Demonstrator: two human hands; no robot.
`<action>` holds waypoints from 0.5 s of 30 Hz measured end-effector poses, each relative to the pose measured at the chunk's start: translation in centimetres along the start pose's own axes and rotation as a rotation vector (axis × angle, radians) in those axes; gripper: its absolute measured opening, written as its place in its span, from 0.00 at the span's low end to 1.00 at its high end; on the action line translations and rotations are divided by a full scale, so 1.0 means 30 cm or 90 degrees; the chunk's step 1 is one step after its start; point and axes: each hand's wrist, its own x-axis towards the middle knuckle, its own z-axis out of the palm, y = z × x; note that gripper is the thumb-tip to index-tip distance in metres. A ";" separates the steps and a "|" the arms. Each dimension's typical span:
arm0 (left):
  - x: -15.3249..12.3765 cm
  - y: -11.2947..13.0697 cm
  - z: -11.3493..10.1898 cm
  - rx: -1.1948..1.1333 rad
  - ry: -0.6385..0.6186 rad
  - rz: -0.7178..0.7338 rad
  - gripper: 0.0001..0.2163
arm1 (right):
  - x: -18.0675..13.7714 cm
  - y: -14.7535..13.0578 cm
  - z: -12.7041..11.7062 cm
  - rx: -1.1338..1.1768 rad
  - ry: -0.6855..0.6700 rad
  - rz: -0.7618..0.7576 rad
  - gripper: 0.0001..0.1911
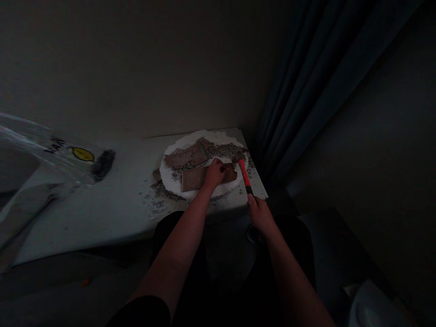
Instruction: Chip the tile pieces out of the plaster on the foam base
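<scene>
My right hand is closed round the dark lower grip of a hammer with a red handle. The hammer's head is at the right end of a flat brown textured slab; whether they touch I cannot tell. My left hand grips the slab near its middle, with its fingers bent over the top. Behind it lie a second, cracked brown slab and a heap of crushed brown bits. All of this rests on a round white board with a ragged rim.
The white table carries loose crumbs left of the board. A clear plastic bag with a yellow label and dark bits in it stands at the left. A dark curtain hangs at the right, and a wall rises behind.
</scene>
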 end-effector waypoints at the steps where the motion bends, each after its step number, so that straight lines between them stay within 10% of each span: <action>1: -0.002 0.006 -0.004 -0.007 0.008 0.003 0.08 | -0.001 -0.003 -0.002 0.006 -0.003 0.003 0.27; 15: -0.076 0.389 -0.268 -0.206 0.345 0.291 0.05 | -0.014 -0.020 -0.015 0.065 -0.017 0.035 0.28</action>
